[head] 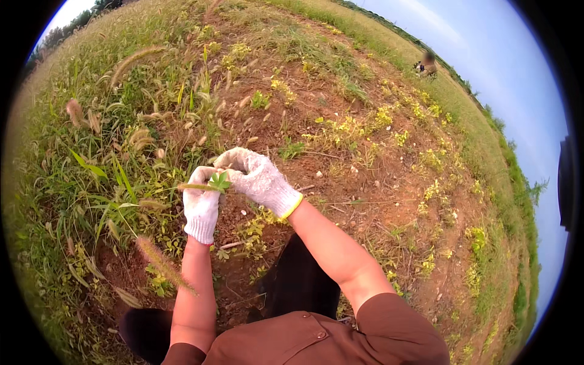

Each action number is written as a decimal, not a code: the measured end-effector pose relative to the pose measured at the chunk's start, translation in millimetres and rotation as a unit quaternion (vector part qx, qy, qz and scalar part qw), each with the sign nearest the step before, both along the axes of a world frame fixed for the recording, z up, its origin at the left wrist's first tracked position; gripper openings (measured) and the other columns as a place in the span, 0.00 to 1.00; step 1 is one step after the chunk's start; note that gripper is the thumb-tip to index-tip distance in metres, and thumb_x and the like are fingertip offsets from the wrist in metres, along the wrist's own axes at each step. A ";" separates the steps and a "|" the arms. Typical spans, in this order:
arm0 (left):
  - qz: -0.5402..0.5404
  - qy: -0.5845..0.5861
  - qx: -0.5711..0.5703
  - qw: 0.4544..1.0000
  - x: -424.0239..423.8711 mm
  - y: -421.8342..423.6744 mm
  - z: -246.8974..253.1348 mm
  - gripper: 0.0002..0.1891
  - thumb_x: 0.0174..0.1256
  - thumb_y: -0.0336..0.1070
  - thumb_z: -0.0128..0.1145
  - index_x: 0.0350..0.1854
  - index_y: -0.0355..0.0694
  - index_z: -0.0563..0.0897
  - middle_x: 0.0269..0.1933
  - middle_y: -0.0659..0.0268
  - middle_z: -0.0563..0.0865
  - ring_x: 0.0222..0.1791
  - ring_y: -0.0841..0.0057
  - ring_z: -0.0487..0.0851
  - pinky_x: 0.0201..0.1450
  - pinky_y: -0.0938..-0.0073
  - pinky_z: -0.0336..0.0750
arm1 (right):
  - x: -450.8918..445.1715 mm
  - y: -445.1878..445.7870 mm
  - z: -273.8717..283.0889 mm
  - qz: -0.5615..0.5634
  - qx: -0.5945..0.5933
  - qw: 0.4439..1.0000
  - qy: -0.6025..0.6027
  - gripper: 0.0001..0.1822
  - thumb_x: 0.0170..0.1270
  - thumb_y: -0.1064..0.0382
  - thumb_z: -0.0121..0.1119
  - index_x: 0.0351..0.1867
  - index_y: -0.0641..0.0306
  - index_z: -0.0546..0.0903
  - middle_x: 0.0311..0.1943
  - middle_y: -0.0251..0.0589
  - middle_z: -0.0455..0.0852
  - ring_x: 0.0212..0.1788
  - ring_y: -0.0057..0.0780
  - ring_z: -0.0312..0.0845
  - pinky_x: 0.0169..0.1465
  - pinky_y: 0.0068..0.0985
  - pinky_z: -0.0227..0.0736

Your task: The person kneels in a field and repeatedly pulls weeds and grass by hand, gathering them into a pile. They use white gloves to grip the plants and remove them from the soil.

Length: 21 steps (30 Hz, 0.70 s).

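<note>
My left hand (pixel 202 200), in a white knit work glove with a reddish cuff edge, is closed around a small green leafy sprig (pixel 219 181). A bristly foxtail grass seed head (pixel 198 186) lies across the front of that glove. My right hand (pixel 258 178), in a white glove with a yellow cuff edge, curls in from the right. Its fingertips meet the left fingers just above the leaves; whatever is pinched between them is too small to tell. Below the left glove, another foxtail seed head (pixel 164 264) leans in front of my forearm.
Dense foxtail grass and weeds (pixel 114 150) grow on the left. Reddish soil (pixel 337 178) with low yellow-green plants (pixel 346 130), dry stalks and small stones spreads ahead and right. Far off at the upper right, a person (pixel 427 66) is low in the grass.
</note>
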State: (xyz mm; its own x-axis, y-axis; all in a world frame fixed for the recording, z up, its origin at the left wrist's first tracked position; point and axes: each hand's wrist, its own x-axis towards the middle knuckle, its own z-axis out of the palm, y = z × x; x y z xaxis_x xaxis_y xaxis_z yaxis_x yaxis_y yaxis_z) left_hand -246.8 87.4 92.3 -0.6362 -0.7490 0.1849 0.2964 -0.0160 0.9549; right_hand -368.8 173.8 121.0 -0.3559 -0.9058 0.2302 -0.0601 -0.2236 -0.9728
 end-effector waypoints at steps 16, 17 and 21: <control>-0.140 0.245 0.253 0.925 10.2 1.9 -1.3 0.05 0.70 0.35 0.54 0.36 0.40 0.78 0.24 0.74 0.76 0.21 0.87 0.71 0.22 0.85 0.65 | 18.0 17.3 42.5 0.115 -0.041 0.942 -0.313 0.09 0.61 0.65 0.64 0.39 0.65 0.80 0.23 0.34 0.80 0.22 0.20 0.72 0.28 0.18 0.66; -0.125 0.205 0.224 0.944 9.1 -0.9 -7.0 0.04 0.69 0.34 0.54 0.36 0.40 0.78 0.24 0.74 0.76 0.20 0.87 0.71 0.22 0.84 0.65 | 30.2 24.2 56.8 0.116 -0.037 0.948 -0.294 0.09 0.60 0.65 0.65 0.39 0.66 0.80 0.23 0.35 0.80 0.22 0.20 0.72 0.28 0.19 0.66; -0.165 0.011 0.158 0.973 -0.9 -4.6 -43.9 0.06 0.69 0.33 0.53 0.39 0.38 0.81 0.31 0.69 0.82 0.28 0.84 0.77 0.32 0.83 0.71 | 56.2 62.6 93.9 0.194 0.026 0.976 -0.100 0.14 0.56 0.66 0.68 0.43 0.69 0.80 0.29 0.41 0.83 0.29 0.28 0.78 0.35 0.24 0.73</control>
State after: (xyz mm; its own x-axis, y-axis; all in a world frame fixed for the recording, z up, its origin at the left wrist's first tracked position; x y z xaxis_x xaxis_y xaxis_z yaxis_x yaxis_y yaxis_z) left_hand -247.7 82.7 48.4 -0.8508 -0.5255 -0.0056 0.2448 -0.4057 0.8806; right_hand -312.6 236.4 214.9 -0.0175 -0.9898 0.1415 0.2115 -0.1420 -0.9670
